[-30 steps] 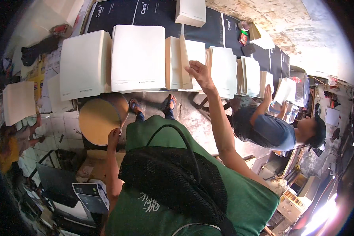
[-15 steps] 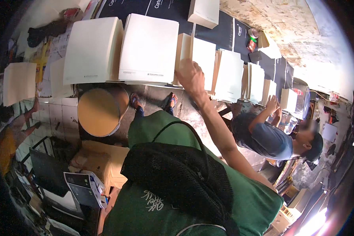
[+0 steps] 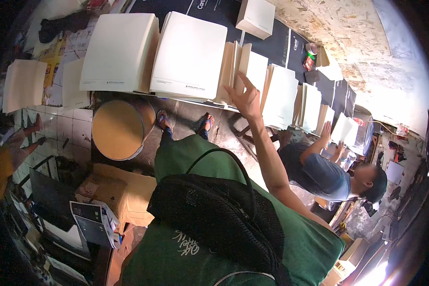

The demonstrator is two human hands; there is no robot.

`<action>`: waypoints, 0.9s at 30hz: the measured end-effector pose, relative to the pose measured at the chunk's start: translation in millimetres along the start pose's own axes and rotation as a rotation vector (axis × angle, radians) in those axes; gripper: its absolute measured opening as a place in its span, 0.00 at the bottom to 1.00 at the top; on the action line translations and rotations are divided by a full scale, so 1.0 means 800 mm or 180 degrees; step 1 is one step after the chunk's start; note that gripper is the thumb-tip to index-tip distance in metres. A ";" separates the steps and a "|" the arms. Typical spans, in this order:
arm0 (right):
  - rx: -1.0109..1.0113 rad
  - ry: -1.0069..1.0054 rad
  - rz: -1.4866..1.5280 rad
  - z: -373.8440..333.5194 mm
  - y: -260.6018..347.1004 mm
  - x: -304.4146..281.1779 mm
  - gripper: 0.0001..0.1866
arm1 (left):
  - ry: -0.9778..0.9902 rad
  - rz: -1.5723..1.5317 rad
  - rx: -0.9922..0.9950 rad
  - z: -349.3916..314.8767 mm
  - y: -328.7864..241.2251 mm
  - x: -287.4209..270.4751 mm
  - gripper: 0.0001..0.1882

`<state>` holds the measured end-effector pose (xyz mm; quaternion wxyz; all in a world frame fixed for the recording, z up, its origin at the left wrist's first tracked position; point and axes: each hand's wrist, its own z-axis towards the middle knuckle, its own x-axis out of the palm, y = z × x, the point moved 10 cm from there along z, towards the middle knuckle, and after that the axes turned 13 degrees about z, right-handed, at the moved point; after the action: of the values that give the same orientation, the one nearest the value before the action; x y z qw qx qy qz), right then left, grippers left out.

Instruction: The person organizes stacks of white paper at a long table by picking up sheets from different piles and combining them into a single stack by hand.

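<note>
Lifted and spread since half a second ago, with right hand (image 3: 248, 101) now opened out beside upright leaves (image 3: 236, 62), more plainly separated than before; probably means a parting of sheets under way, not a lifting of the whole block. Can see, largest first, a long worktop (image 3: 279, 45) under dark covering with thin pale lines. Next, along its front edge, broad white paper stacks (image 3: 190, 52), flat-topped, square-cornered, smooth, with creamier sides. Below those, a round drum (image 3: 117, 128) with a tan disc top. Then, on the worktop just right of the broad stacks, the parted paper stack (image 3: 259, 66), with thin leaves standing at its left side. Grip with thumb and fingers apart, clamped on nothing visible; cannot tell whether brushing the paper. Left hand out of view.
</note>
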<state>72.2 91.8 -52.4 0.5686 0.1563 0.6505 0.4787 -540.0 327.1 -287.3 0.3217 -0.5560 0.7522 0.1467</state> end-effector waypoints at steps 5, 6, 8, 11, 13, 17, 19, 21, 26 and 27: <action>0.0455 0.0178 -0.0376 -0.006 -0.022 0.002 0.36 | -0.1456 0.1236 0.0171 0.009 -0.095 -0.189 0.21; 0.0184 0.0296 -0.0266 0.002 -0.002 0.020 0.38 | -0.1944 0.1313 0.0096 -0.027 -0.122 -0.231 0.21; -0.0099 0.0207 -0.0224 -0.007 0.020 0.016 0.41 | -0.2453 0.0780 0.1122 -0.060 -0.270 -0.323 0.20; -0.0224 0.0334 -0.0309 -0.012 -0.010 0.025 0.46 | -0.1666 -0.0602 0.2825 -0.143 -0.485 -0.355 0.20; -0.0136 0.0516 -0.0119 -0.013 -0.002 0.013 0.47 | -0.0166 -0.0959 0.3392 -0.139 -0.580 -0.292 0.26; -0.0494 0.0376 0.0213 -0.059 0.056 -0.014 0.39 | 0.0747 -0.1170 0.3706 -0.073 -0.689 -0.138 0.34; 0.0008 0.0467 0.0453 -0.082 0.034 -0.013 0.39 | 0.1528 -0.1759 0.2515 -0.096 -0.703 -0.122 0.34; 0.0201 0.1180 0.0768 -0.111 0.045 0.001 0.47 | 0.0673 -0.1613 0.2809 -0.092 -0.702 -0.123 0.29; -0.0343 0.0309 -0.0119 -0.159 -0.015 -0.040 0.56 | 0.0365 -0.0346 0.2877 -0.106 -0.705 -0.109 0.22; -0.0820 0.0052 -0.0450 -0.157 0.008 -0.055 0.47 | 0.1043 -0.1008 0.3001 -0.132 -0.712 -0.116 0.24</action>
<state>-28.2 6.3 -34.6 0.6109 0.0320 0.5977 0.5182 -27.3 142.1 -70.2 0.4335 -0.4734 0.6837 -0.3473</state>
